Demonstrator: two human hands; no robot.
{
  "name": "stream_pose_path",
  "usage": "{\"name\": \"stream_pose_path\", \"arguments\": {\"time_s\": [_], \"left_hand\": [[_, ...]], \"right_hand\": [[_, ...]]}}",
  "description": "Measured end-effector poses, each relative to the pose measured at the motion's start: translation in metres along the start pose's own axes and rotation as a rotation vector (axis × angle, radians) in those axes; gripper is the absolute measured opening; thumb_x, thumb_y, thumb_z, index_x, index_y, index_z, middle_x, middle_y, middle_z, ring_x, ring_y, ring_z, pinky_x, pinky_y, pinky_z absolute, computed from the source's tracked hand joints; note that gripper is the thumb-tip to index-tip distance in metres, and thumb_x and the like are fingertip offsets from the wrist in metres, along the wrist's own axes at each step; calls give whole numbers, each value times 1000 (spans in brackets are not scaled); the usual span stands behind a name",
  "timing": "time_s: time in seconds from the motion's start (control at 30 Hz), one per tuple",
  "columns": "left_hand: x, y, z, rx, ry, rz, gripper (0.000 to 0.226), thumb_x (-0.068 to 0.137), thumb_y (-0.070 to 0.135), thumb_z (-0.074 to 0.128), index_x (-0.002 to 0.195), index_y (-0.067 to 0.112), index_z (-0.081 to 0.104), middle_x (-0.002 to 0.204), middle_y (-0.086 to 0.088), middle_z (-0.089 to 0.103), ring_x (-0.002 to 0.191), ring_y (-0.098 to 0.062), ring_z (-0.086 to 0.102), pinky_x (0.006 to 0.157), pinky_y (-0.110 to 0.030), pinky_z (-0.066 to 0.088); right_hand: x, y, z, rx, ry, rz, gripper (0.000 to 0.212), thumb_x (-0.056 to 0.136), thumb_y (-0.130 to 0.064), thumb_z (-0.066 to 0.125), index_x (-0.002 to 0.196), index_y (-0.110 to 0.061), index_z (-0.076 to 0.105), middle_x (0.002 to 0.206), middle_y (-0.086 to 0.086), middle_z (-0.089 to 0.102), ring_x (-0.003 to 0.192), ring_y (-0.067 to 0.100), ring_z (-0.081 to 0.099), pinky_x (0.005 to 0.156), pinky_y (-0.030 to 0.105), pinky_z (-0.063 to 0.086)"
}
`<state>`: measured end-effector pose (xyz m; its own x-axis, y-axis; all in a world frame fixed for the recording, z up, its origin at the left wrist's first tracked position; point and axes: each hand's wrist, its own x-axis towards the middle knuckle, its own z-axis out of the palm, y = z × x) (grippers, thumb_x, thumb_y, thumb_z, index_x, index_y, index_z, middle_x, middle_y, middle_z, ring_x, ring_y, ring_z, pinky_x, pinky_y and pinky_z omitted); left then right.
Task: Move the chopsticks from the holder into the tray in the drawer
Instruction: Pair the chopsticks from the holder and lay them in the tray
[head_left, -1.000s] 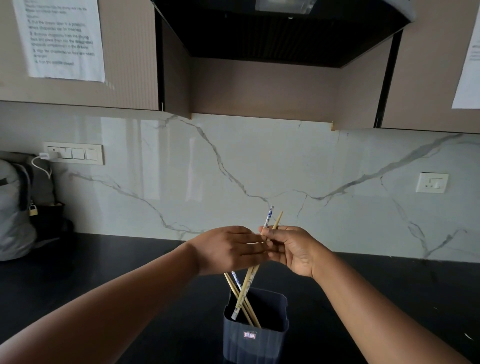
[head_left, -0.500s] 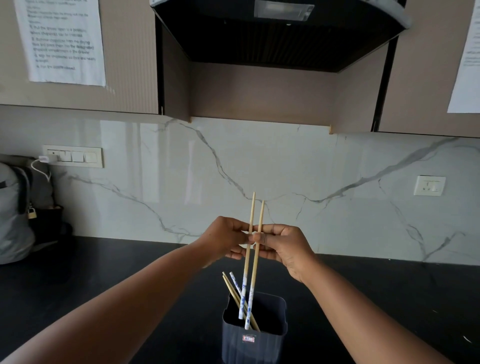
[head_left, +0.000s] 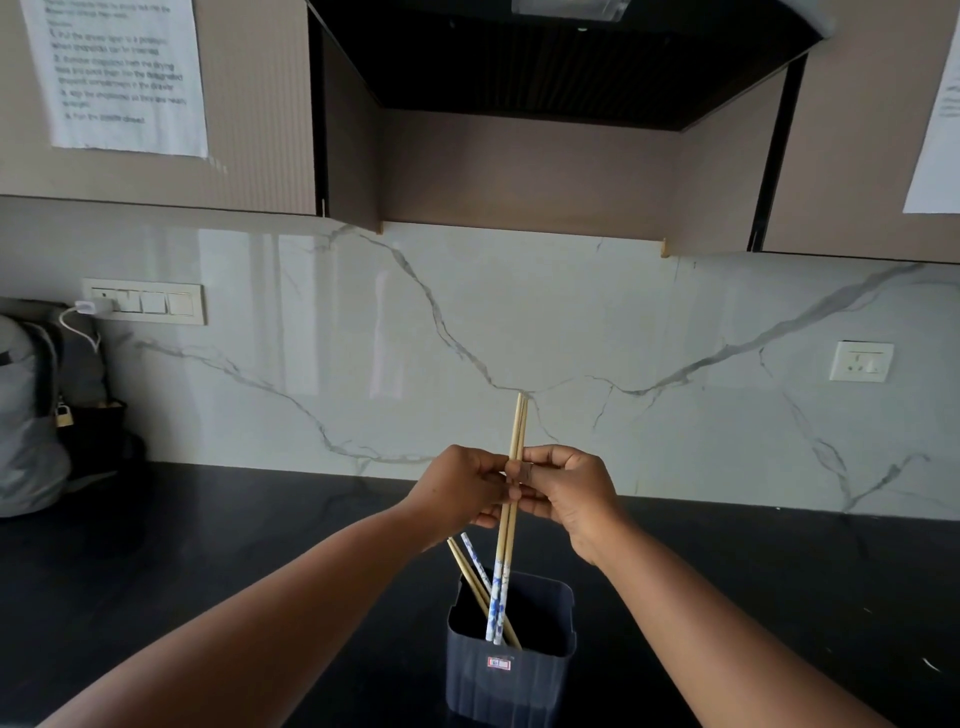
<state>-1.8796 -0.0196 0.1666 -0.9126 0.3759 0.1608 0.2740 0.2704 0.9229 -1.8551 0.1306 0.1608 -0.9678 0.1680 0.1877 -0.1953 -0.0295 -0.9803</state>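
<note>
Pair of chopsticks (head_left: 511, 499) being shown pale tan, lower ends white with blue pattern. Spare chopsticks (head_left: 470, 569): tan, one white with blue markings. Holder (head_left: 511, 675) being seen dark navy, ribbed, small red-white label. Counter (head_left: 208, 545) black. Backsplash (head_left: 519, 322) white marble, grey veins. Cabinets (head_left: 260, 104) beige.

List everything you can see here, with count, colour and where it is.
held chopsticks: two, bamboo with blue-white ends, upright above the holder, pinched by both hands
loose chopsticks: at least three, two bamboo and one blue-white, leaning in the holder
holder: one, dark grey, on the counter, near centre
counter: one, black
papers: two, white, on the upper cabinets
switch panel: one, cream, left wall
socket: one, white, right wall
backpack: one, grey, far left
left hand: one, gripping the pair
right hand: one, gripping the pair
</note>
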Motion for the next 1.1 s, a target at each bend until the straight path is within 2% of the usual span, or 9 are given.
{"name": "stream_pose_path", "arguments": {"time_s": [0.3, 0.43, 0.63, 0.73, 0.83, 0.87, 0.93, 1.0, 1.1], "left_hand": [[4, -7, -2, -119, 20, 5, 13, 89, 8, 67, 88, 17, 76, 80, -9, 76, 77, -22, 73, 65, -26, 59], [6, -13, -10, -288, 116, -91, 15, 82, 4, 74, 97, 7, 71, 80, -7, 75, 67, -17, 72, 60, -25, 58], [-2, -37, 5, -411, 148, -140, 11, 83, -1, 70, 88, 8, 68, 63, 1, 72, 51, -9, 66, 53, -24, 58], [-7, -61, 10, -257, 108, -104, 13, 88, 18, 70, 91, 6, 70, 70, -3, 73, 59, -10, 69, 65, -31, 62], [-17, -97, 6, 237, 209, -11, 70, 86, 66, 45, 88, 0, 70, 62, -8, 62, 52, -6, 55, 57, -32, 49], [-22, -112, 3, 347, 255, 38, 77, 84, 72, 35, 86, 2, 69, 64, -14, 61, 58, -9, 54, 59, -34, 46], [-32, -147, -3, 438, 282, 175, 75, 90, 62, 27, 96, 1, 70, 98, -22, 71, 94, -20, 64, 87, -40, 48], [-43, -178, -8, 477, 275, 249, 68, 95, 51, 26, 121, 3, 66, 129, -17, 63, 129, -20, 47, 111, -32, 33], [-51, -223, -6, 592, 254, 164, 66, 95, 54, 28, 133, 9, 57, 144, -13, 50, 139, -14, 29, 117, -29, 19]], "right_hand": [[-4, 10, -6, -11, -68, 90, 36, 74, -28, 80, 107, -18, 68, 92, 6, 76, 80, 18, 72, 67, 27, 57], [-15, 32, -16, -39, -240, 245, 10, 80, -5, 72, 91, -7, 73, 85, 9, 77, 76, 19, 74, 62, 27, 58], [-26, 60, -12, -112, -257, 298, 10, 79, 2, 70, 84, -7, 70, 68, 5, 74, 58, 15, 70, 54, 26, 58], [-35, 83, -22, -139, -279, 297, 11, 77, -1, 74, 84, -8, 72, 72, 7, 75, 64, 18, 72, 58, 28, 59], [-54, 122, -32, -313, -329, 267, 14, 76, -3, 77, 80, -16, 75, 71, 4, 75, 66, 17, 69, 62, 29, 59], [-63, 138, -36, -396, -357, 253, 16, 76, -4, 78, 77, -20, 76, 70, 2, 74, 66, 15, 68, 63, 29, 59], [-83, 172, -43, -571, -426, 242, 22, 77, -9, 78, 69, -29, 75, 67, -2, 74, 63, 7, 66, 63, 24, 55], [-104, 205, -53, -703, -513, 272, 14, 79, -14, 76, 74, -26, 75, 63, -2, 71, 54, 3, 60, 55, 22, 49], [-131, 248, -64, -945, -668, 238, 8, 85, -20, 65, 82, -20, 72, 66, -6, 64, 61, 8, 57, 61, 27, 46]]}}
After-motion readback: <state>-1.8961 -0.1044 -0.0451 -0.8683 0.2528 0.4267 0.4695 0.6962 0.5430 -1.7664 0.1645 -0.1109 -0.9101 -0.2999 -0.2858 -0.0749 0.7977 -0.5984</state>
